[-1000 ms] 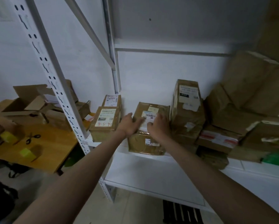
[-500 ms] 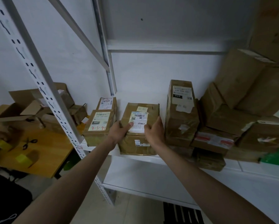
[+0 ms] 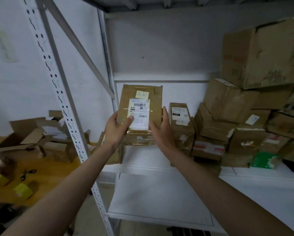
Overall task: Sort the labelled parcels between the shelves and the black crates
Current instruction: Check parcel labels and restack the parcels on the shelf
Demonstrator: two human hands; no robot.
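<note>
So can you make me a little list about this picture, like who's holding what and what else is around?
held thing: brown parcel with a white barcode label and a yellow sticky note
left hand: grips the parcel's left edge, thumb on the label
right hand: fingers up the parcel's right side
parcel position: lifted clear of the white shelf
on the shelf: stacked brown boxes, a green box
off to the left: wooden table with scissors and yellow tape rolls
</note>
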